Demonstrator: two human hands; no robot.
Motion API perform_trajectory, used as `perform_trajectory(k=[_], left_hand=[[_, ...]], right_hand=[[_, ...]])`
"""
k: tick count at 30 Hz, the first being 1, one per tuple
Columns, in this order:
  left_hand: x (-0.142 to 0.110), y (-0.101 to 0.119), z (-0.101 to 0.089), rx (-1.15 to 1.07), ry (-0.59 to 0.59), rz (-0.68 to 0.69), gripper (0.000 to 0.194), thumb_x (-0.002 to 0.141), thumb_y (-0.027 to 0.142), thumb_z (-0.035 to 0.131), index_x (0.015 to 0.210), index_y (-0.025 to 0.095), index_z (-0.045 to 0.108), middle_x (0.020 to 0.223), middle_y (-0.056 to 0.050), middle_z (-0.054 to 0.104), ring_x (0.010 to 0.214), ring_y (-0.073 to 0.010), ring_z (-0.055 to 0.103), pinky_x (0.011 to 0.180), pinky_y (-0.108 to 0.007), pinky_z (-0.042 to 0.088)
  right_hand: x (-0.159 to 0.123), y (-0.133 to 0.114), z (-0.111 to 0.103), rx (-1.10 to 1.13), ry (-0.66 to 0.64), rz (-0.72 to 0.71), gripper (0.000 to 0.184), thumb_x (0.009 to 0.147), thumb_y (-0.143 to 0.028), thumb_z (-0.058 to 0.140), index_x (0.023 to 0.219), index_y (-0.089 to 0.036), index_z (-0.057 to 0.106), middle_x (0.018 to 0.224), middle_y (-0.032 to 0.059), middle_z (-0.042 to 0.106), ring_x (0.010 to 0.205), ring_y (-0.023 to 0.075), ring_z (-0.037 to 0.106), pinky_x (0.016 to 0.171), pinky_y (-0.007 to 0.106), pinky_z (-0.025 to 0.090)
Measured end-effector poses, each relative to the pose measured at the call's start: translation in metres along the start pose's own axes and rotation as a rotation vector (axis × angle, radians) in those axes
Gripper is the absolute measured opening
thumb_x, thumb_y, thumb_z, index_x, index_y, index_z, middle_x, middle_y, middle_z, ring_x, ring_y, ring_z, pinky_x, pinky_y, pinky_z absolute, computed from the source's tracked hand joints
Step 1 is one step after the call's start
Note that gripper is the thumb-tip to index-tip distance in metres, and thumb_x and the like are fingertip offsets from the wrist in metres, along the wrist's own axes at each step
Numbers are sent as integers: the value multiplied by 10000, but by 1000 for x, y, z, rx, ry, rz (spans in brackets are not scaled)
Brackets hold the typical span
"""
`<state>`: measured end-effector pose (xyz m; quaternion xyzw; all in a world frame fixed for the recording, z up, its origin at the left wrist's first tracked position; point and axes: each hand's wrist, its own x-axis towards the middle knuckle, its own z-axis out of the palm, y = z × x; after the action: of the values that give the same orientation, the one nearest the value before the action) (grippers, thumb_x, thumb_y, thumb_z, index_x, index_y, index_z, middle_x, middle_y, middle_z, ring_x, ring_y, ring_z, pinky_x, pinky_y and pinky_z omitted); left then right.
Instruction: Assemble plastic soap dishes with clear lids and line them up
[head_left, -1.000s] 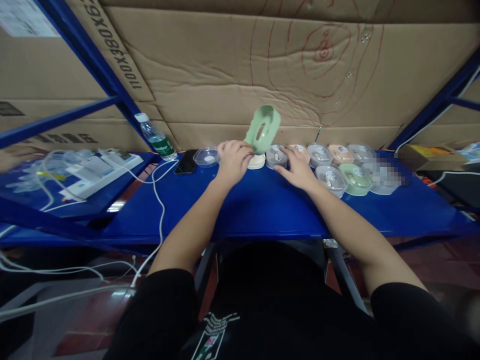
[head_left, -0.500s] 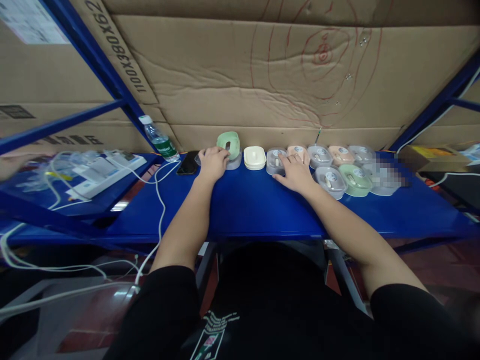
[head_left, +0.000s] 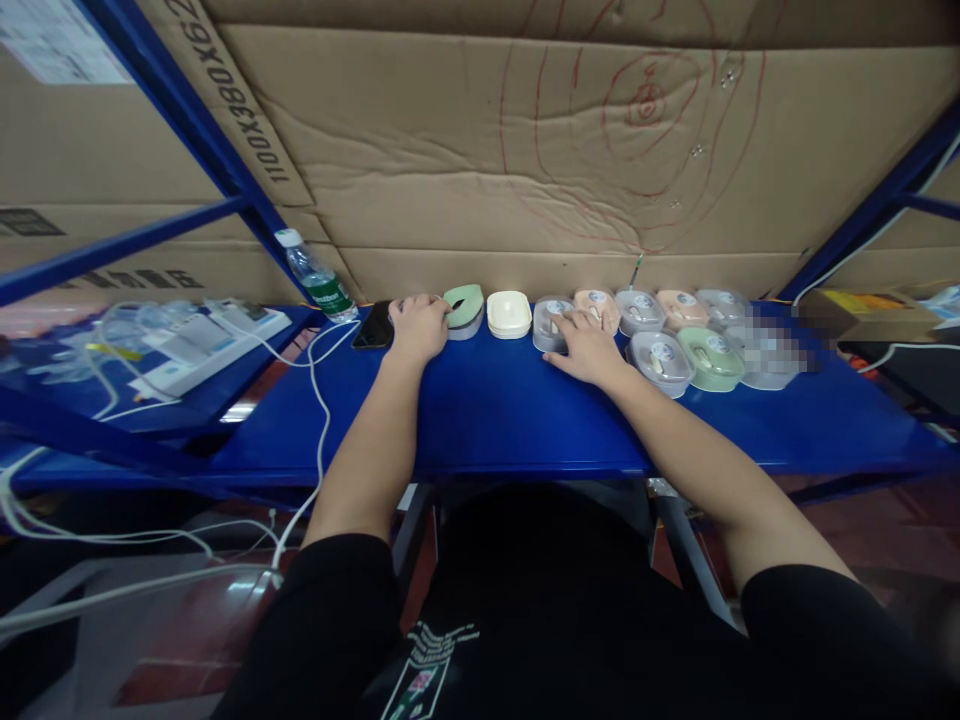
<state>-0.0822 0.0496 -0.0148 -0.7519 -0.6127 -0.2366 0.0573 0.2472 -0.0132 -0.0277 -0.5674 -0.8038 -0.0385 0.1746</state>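
My left hand is at the left of the row, fingers bent and their tips mostly hidden. Its thumb side reaches a box with a green top over a greyish base. Whatever lies under these fingers I cannot make out. A stack of cream square dishes stands between my hands. My right hand lies with fingers apart over the clear lid of a grey box. Its fingertips also come close to a peach box behind.
More lidded boxes, including a grey one and a green one, stand at the right. A phone, a water bottle and a white cable are at the left. A cardboard wall closes off the back.
The green piece was tilted up and now lies lower, flat over the greyish base. My left hand has shifted slightly left. My right hand has barely moved.
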Motion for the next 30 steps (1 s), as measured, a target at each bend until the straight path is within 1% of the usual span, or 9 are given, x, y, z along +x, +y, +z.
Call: perform_trajectory(k=[4,7,10,13,15,17,22,25,30], left_hand=[[0,1,-1,38,-2,-15,379,925,244,535,1212,261,782,1352,-183,699,1319,-441,591,1198,-712,295],[0,3,-4,46,-2,-34,385,944,259,518,1224,258,782,1320,-189,706,1294,-440,609,1188,-714,306],[-1,6,-9,42,-32,-50,379,968,269,507,1219,240,790,1313,-216,701,1279,-467,613,1127,-707,381],[-2,9,-15,78,-86,-65,430,995,275,489,1315,227,773,1356,-228,677,1273,-456,615,1071,-635,463],[-2,12,-18,110,-118,-71,459,1013,275,483,1380,219,753,1379,-222,663,1274,-430,616,1058,-571,488],[-3,15,-20,134,-136,-69,465,1023,272,485,1403,221,749,1400,-216,653,1286,-420,604,1048,-541,491],[-5,21,-24,189,-149,-51,459,1032,253,474,1381,227,769,1416,-209,651,1343,-438,546,1083,-570,442],[-7,24,-26,186,-141,-52,459,1041,249,456,1372,220,773,1421,-216,638,1359,-449,527,1112,-589,416],[-7,23,-25,170,-121,-73,416,1048,304,500,1344,196,771,1427,-233,610,1356,-471,552,1104,-607,453]], right_hand=[[-1,-1,0,4,-1,9,800,935,-534,711,1644,-220,514,1672,207,530,1573,499,426,1307,794,149],[-1,-1,1,8,-6,13,811,934,-535,715,1650,-215,507,1687,210,510,1571,502,429,1311,790,141],[-1,-2,0,3,-20,16,820,938,-545,718,1655,-211,499,1697,213,496,1579,493,422,1319,778,133],[-1,-2,-2,-6,-45,26,836,946,-555,712,1665,-195,483,1713,218,472,1594,482,407,1323,770,133],[-1,-3,-3,-14,-58,31,847,951,-557,707,1673,-182,471,1723,220,456,1601,478,397,1327,763,131],[-1,-3,-3,-19,-62,31,854,954,-560,703,1679,-180,462,1729,217,450,1603,480,392,1328,762,133],[-1,0,-1,-13,-49,20,839,951,-570,700,1677,-221,465,1726,196,463,1597,487,398,1319,777,142],[0,1,1,-10,-45,15,837,949,-575,702,1672,-221,471,1725,196,463,1595,489,398,1315,781,150],[0,1,1,-11,-51,20,848,945,-568,711,1670,-198,472,1730,207,453,1597,493,395,1318,778,149]])
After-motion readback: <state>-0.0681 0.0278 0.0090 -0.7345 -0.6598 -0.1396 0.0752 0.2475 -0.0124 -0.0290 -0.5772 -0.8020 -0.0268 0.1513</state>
